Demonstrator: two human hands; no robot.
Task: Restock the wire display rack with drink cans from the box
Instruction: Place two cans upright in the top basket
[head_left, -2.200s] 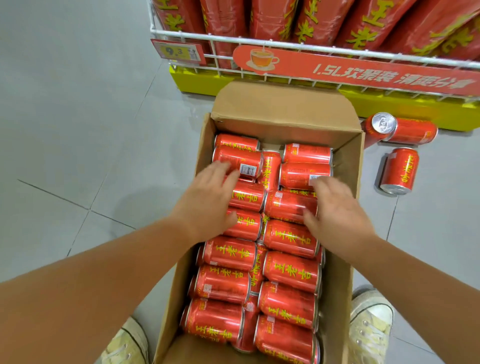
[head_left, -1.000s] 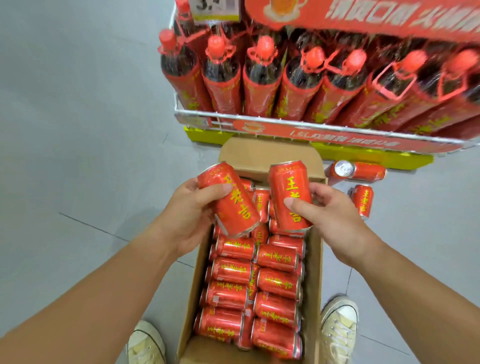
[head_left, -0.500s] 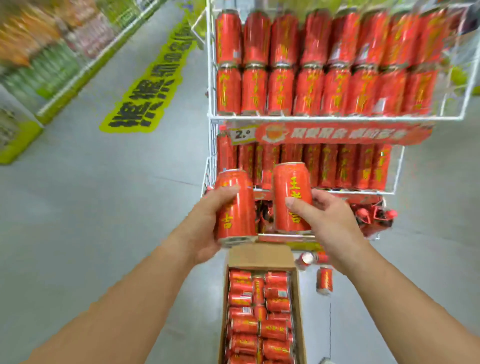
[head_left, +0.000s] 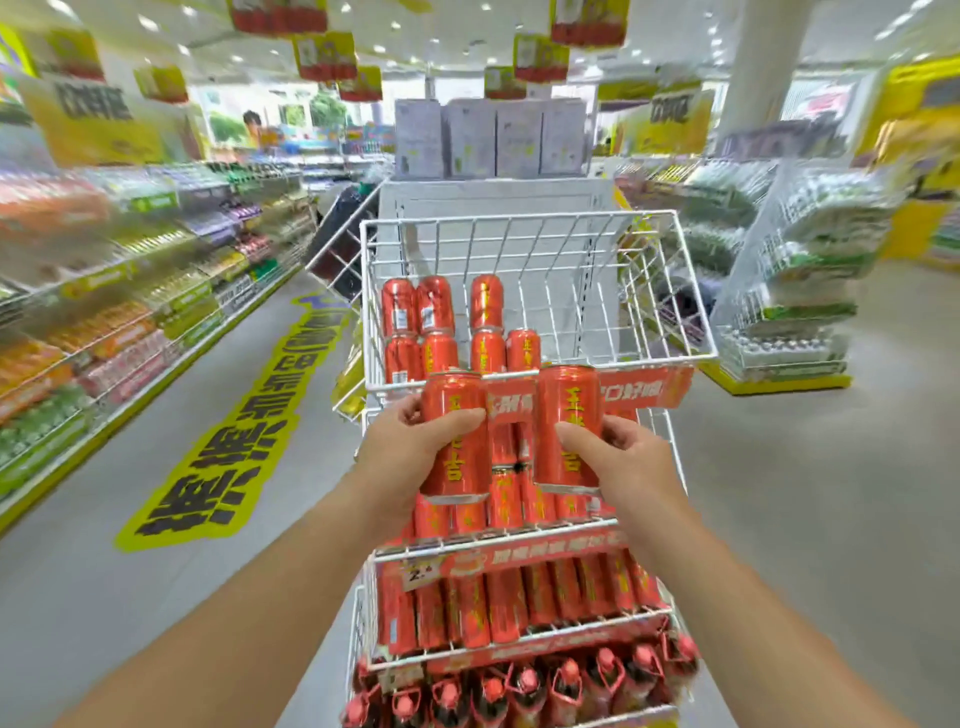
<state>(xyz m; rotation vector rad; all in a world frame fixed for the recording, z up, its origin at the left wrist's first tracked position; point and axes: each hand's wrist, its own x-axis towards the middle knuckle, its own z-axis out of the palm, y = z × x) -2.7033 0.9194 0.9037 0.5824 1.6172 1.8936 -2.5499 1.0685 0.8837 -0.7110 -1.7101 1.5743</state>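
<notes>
My left hand grips one upright red drink can, and my right hand grips a second red can. Both cans are held side by side just below the front rail of the white wire rack's top basket. That basket holds several red cans stacked two high at its left side; its right part is bare wire. Lower shelves are packed with red cans and, at the bottom, red-capped bottles. The box is out of view.
A store aisle with stocked shelving runs along the left, with a yellow floor sticker. Another wire display stands at the right. Grey cartons sit behind the rack.
Both hands took a can each from the box and lifted them. My view rose from the box up the rack to its top basket, and the cans came up to its front rail.
</notes>
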